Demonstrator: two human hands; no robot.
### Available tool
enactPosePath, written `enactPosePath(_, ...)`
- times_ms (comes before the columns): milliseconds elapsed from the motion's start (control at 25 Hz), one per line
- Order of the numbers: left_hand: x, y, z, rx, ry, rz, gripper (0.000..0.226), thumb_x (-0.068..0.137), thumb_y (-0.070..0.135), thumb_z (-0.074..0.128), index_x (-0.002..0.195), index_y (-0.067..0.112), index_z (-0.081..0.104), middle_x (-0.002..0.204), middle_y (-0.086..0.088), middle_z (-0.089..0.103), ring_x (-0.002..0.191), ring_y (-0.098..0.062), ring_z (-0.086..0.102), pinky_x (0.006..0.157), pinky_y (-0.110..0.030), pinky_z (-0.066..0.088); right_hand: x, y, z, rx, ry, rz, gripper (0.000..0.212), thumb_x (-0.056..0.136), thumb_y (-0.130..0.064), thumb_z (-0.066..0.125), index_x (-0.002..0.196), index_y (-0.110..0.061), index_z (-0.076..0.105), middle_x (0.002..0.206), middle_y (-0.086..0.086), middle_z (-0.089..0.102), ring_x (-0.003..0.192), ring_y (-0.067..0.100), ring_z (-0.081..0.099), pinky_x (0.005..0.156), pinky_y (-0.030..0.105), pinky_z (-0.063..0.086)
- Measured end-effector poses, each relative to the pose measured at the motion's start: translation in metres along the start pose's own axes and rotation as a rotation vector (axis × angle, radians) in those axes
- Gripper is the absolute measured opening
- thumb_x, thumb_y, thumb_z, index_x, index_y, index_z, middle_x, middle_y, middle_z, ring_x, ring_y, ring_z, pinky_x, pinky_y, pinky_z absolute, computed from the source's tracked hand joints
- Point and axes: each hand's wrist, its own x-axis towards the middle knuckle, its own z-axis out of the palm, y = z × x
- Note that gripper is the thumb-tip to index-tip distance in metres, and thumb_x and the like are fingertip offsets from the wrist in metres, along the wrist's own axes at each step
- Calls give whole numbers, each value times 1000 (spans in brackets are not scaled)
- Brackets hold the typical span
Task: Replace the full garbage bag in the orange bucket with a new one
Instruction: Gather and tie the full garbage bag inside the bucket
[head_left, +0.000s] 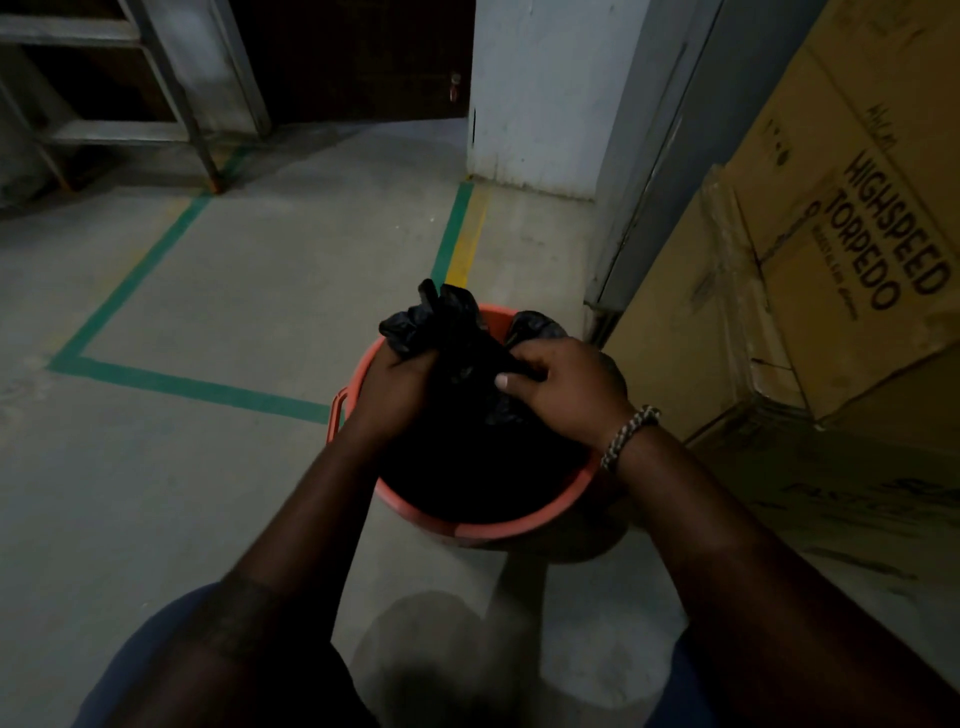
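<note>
An orange bucket (519, 526) stands on the concrete floor in front of me. A black garbage bag (457, 452) fills it, its top gathered into a crumpled bunch that rises above the far rim. My left hand (395, 387) is closed around the left side of that bunch. My right hand (566, 387), with a braided band at the wrist, grips the right side of the bag's top. The bag's lower part is dark and lost in shadow inside the bucket.
Large cardboard boxes (831, 260) stand close on the right, touching the bucket's side. A white pillar (540, 93) and a grey door frame are behind. Green tape lines (197, 387) mark the floor. A metal rack (130, 93) stands at the far left.
</note>
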Motion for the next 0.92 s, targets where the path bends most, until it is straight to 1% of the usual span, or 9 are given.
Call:
enactPosePath(80,-4,-4,1,-58,10,-146,32,99,11,49,127,-5,55,99,-5,59,106,-35,62,80,-29,45,0,-5,2,11,168,-22,8,90,-22,68,95,-22,75,87,-8,72,82,10,66,66,21,45)
enactPosePath(200,-10,4,5,-80,-252,52,48,98,36,56,133,2,55,111,3,61,99,1,67,83,-13,48,-1,-22,1,-39,230,-61,25,88,-17,63,108,-25,75,99,-1,76,93,19,68,72,21,44)
enactPosePath(280,-8,0,9,93,-436,235,48,81,29,78,125,20,61,116,15,66,109,9,62,92,-10,45,-3,-32,0,-96,218,-40,35,84,-17,61,115,-28,73,105,-1,76,96,21,67,71,21,43)
enactPosePath(440,3,-12,13,327,-213,315,39,86,-4,68,122,10,61,102,24,59,92,28,55,83,-5,43,-1,-29,6,-121,225,-79,9,81,-20,61,80,-17,69,71,5,66,67,18,62,58,28,41)
enactPosePath(560,2,-5,8,326,-95,249,25,98,-2,54,118,9,64,101,4,67,87,11,61,85,-24,44,1,-14,-6,-64,118,-31,15,85,-24,70,72,-17,67,67,-3,64,69,13,64,59,28,44)
enactPosePath(640,1,0,8,300,10,187,29,103,3,48,128,5,61,106,-8,62,99,-10,59,83,-19,37,-2,0,-15,-213,-55,27,20,79,-23,79,68,-27,62,69,-9,61,80,18,67,60,25,41)
enactPosePath(760,3,3,6,117,92,97,27,104,10,47,126,23,55,111,19,57,97,13,55,80,1,36,-2,13,-26,-326,4,64,9,78,-21,73,76,-29,72,77,-4,71,85,25,70,71,29,52)
enactPosePath(800,4,2,4,89,55,86,27,103,11,51,126,25,55,117,23,56,99,17,55,86,2,37,-4,7,-31,-306,99,49,16,78,-17,70,87,-28,77,84,-1,75,85,24,70,75,30,55)
enactPosePath(920,9,-9,2,84,-248,139,44,86,9,75,127,11,61,128,5,66,116,-1,62,102,-26,46,-4,-18,-36,-299,232,-135,32,75,-9,58,98,-23,74,92,6,75,89,28,70,76,34,57)
